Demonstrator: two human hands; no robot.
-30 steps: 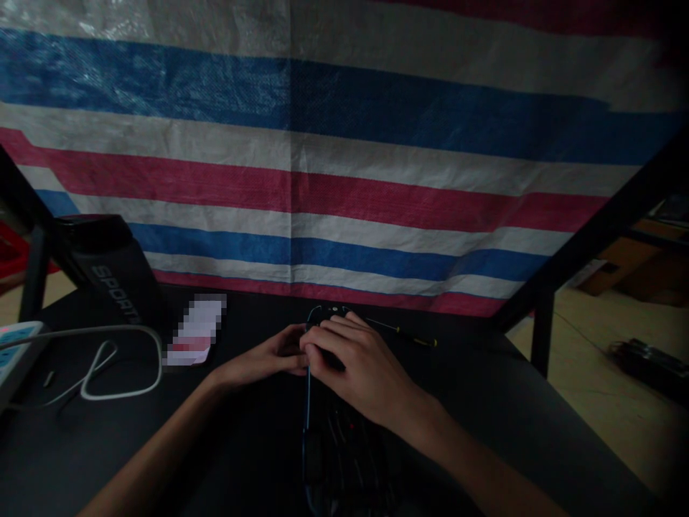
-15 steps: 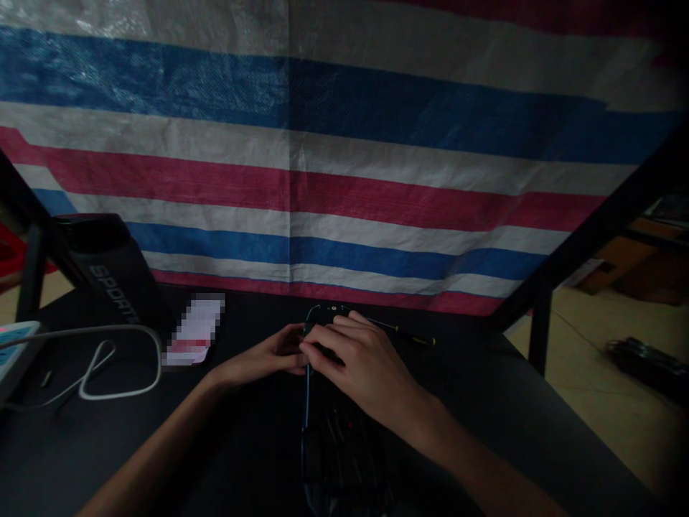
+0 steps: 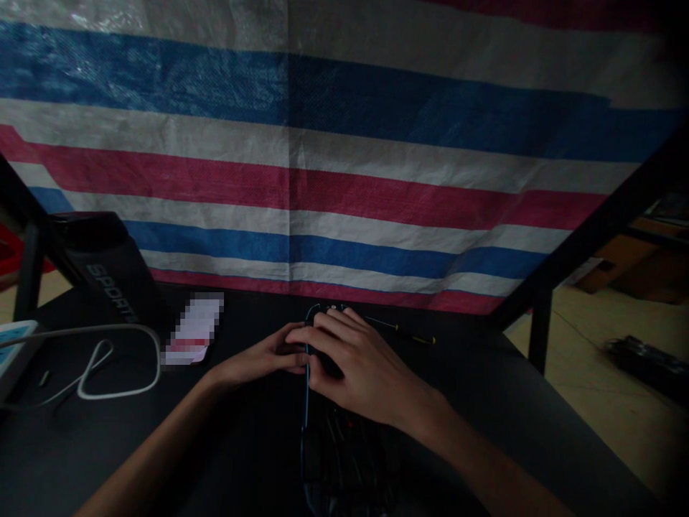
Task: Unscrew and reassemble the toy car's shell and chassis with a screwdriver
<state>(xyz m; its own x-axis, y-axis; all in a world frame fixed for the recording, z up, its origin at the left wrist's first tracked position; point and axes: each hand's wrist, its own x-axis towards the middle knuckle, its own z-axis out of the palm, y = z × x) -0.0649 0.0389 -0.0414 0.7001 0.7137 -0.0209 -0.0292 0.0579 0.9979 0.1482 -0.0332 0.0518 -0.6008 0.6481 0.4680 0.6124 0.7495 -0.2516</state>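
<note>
A flat dark device with a thin blue edge (image 3: 308, 402) lies lengthwise on the black table (image 3: 484, 402) in front of me; it looks like an opened phone with its inner parts showing. My right hand (image 3: 355, 359) lies over its far end with the fingers curled down onto it. My left hand (image 3: 263, 357) comes in from the left, fingers pinched against the device's left edge beside the right fingertips. The dim light and the right hand hide what the fingertips touch.
A thin yellow-tipped screwdriver (image 3: 403, 332) lies just beyond my right hand. At the left are a dark bottle (image 3: 115, 280), a blurred card (image 3: 192, 329), a looped white cable (image 3: 118, 359) and a power strip (image 3: 13, 345). A striped tarp (image 3: 344, 165) hangs behind; the table's edge is at the right.
My right hand has slid slightly left and toward the far end of the device, fingers now covering more of its top. The left hand has hardly moved.
</note>
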